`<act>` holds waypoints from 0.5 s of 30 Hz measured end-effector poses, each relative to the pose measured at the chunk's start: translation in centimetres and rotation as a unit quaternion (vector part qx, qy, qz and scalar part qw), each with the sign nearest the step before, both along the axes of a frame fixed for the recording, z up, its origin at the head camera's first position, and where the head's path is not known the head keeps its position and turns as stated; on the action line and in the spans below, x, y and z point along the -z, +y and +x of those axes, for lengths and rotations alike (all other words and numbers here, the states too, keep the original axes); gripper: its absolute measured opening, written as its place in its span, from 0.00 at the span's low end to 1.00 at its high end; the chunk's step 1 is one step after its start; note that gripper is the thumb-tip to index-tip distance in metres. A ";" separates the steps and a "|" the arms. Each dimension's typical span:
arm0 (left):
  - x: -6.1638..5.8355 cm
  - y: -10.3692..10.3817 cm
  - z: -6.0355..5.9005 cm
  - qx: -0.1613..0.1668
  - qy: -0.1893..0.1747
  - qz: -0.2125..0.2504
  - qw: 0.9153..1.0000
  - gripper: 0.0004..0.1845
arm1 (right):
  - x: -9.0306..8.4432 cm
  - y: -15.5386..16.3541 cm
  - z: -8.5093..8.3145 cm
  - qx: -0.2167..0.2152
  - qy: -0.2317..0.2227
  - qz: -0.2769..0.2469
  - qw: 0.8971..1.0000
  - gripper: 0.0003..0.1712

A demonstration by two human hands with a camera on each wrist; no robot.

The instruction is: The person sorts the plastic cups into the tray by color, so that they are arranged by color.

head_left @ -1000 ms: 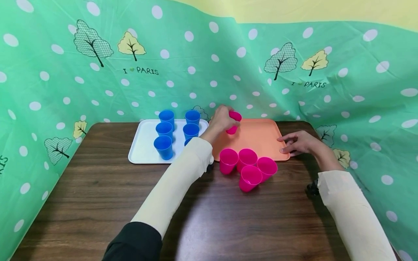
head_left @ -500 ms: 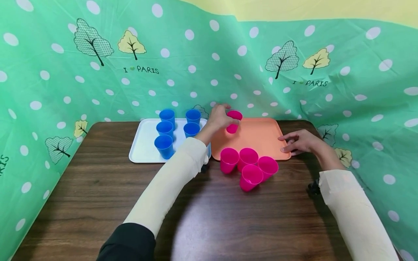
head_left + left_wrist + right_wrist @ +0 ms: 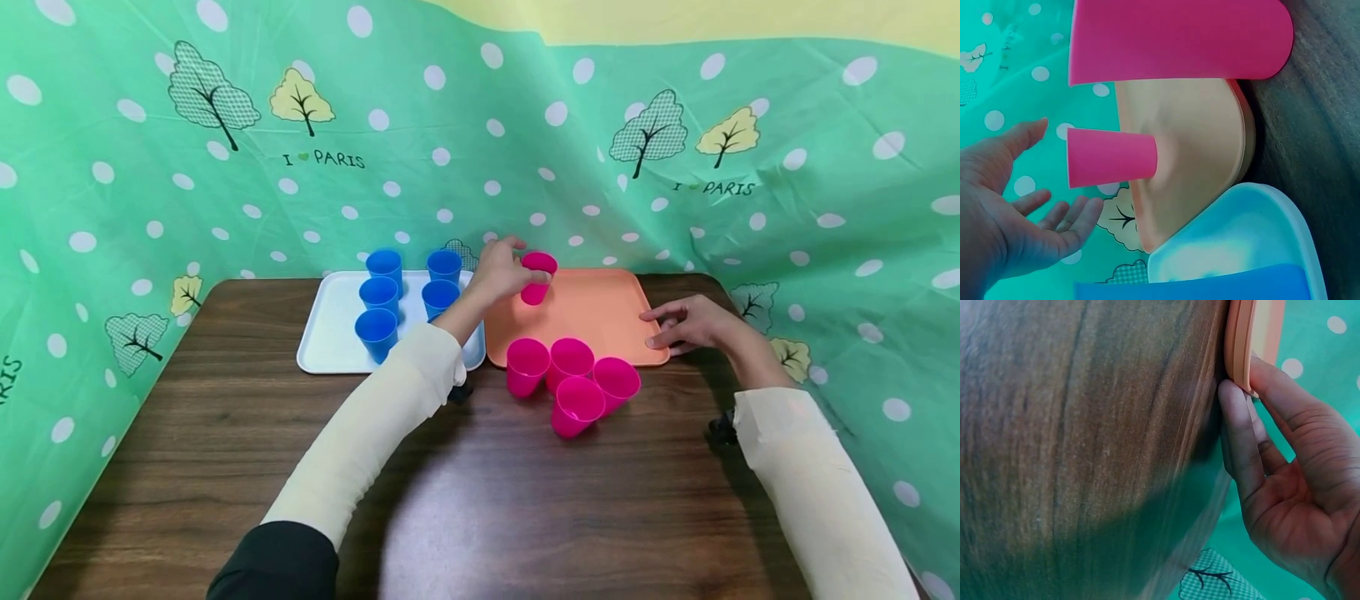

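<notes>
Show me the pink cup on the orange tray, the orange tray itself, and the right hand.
pink cup (image 3: 537,281), head view, side wall.
orange tray (image 3: 600,321), head view, bare floor.
right hand (image 3: 686,325), head view, back of hand.

Two trays lie side by side at the far edge of the table (image 3: 225,467): your left tray (image 3: 326,333) and your right tray (image 3: 600,312), edges just beside each other. On the left tray stand cups in two rows (image 3: 378,312) running near to far. On the far left corner of the right tray one cup (image 3: 537,277) stands upright, your left hand (image 3: 498,271) just left of it. Four cups (image 3: 573,383) cluster on the table at the right tray's near edge. Your right hand (image 3: 686,325) touches that tray's right near corner. A cloth (image 3: 150,208) hangs behind and at both sides.
</notes>
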State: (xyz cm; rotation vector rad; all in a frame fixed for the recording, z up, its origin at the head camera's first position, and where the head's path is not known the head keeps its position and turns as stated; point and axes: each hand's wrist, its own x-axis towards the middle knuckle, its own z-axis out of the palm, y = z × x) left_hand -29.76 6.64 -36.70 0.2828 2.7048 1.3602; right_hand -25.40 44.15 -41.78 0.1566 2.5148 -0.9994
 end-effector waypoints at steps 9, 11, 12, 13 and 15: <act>-0.6 -0.7 1.1 0.014 -0.007 0.014 1.000 0.42 | -0.1 -0.2 0.0 0.005 0.001 -0.007 1.000 0.43; -0.7 -0.9 1.4 0.019 -0.013 0.018 1.000 0.42 | -0.1 -0.2 0.0 0.004 0.004 -0.009 1.000 0.43; -0.7 -1.0 1.5 0.021 -0.015 0.016 1.000 0.41 | -0.1 -0.2 0.0 0.005 0.005 -0.012 1.000 0.42; -0.7 -1.0 1.6 0.024 -0.017 0.015 0.999 0.40 | -0.1 -0.2 0.1 0.006 0.006 -0.013 1.000 0.42; -0.7 -1.2 1.9 0.029 -0.024 0.016 0.999 0.39 | 0.0 -0.2 0.1 0.005 0.007 -0.014 1.000 0.42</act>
